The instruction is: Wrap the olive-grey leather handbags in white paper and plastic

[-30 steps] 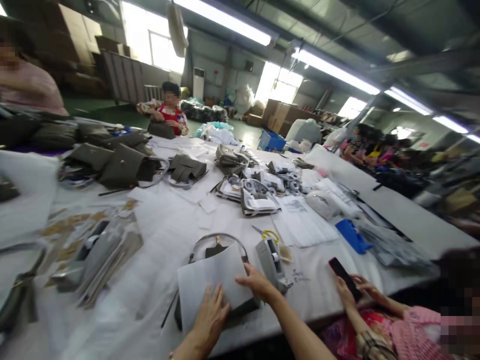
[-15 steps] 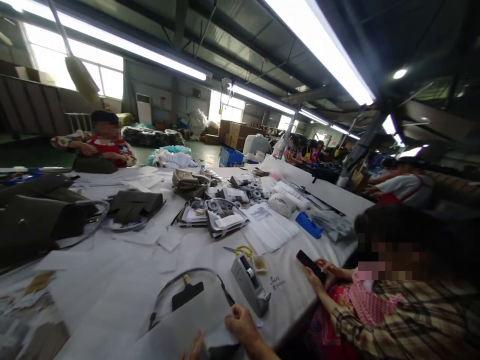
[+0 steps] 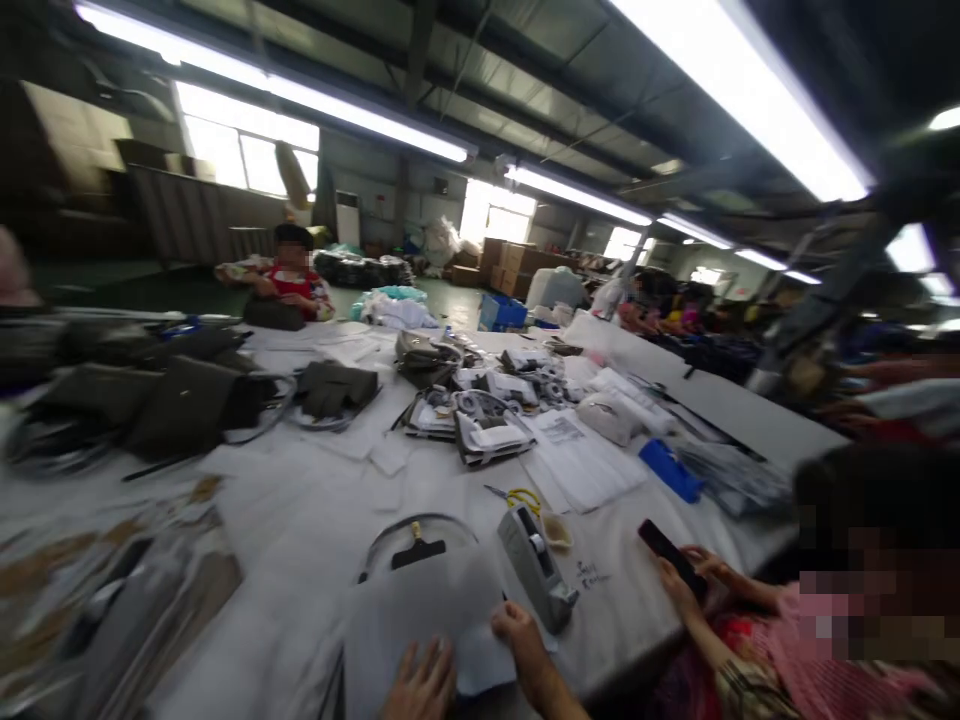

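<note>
A translucent white sheet (image 3: 405,600) lies in front of me over a bag, most of which is hidden. Beyond the sheet's far edge show a curved grey strap (image 3: 450,522) and a black tab (image 3: 418,552) with a gold-coloured clip. My left hand (image 3: 421,682) rests flat on the sheet, fingers stretched out. Fingers curled into a pinch, my right hand (image 3: 529,655) is at the sheet's right side, beside a dark strap tip; what it grips is hidden. Just beyond it stands a grey tape dispenser (image 3: 536,568).
Yellow-handled scissors (image 3: 523,498) lie behind the dispenser. Several packed bags (image 3: 491,430) stand mid-table, dark olive bags (image 3: 180,405) at left. A blue object (image 3: 671,470) lies to the right. A co-worker's hands (image 3: 686,580) hold a phone (image 3: 671,555); another person (image 3: 292,280) works across the table.
The view has swung left, so the scene sits farther right. My left hand has come further into view onto the sheet. More of the grey strap is covered.
</note>
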